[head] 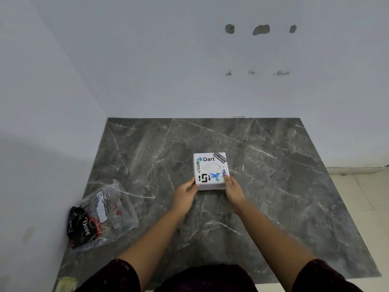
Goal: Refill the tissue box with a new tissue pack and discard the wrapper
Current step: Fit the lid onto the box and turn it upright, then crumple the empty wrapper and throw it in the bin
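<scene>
White plastic, stickered on top, the box (210, 170) sits near the middle of the marble desk (273, 165), and you have it by its near corners: your left hand (186, 193) with the thumb pressed to the left near corner, your right hand (232, 190) with fingers laid over the right near corner. Each grip is pinching the box from its side, not spread wide. Through the oval slot on top you can see something pale, likely tissue, though whether a full pack is inside cannot be told from here.

The wrapper (103, 216) lies well apart from the box, at the desk's left edge by the wall, crumpled and clear with dark print. It looks empty, but a fold hides part of it.

Judging by this, you are either seating the box or about to leave it. To do that well, keep both hands low on the sides so the lid does not pop, and press down evenly at both corners so it sits flat. Check that the top edge is flush all round before you let go. Keep your thumbs clear of the slot so no sheet gets dragged or torn.

Then free one hand for the wrapper; gather it from the bunched end so it does not slide off the desk edge.
</scene>
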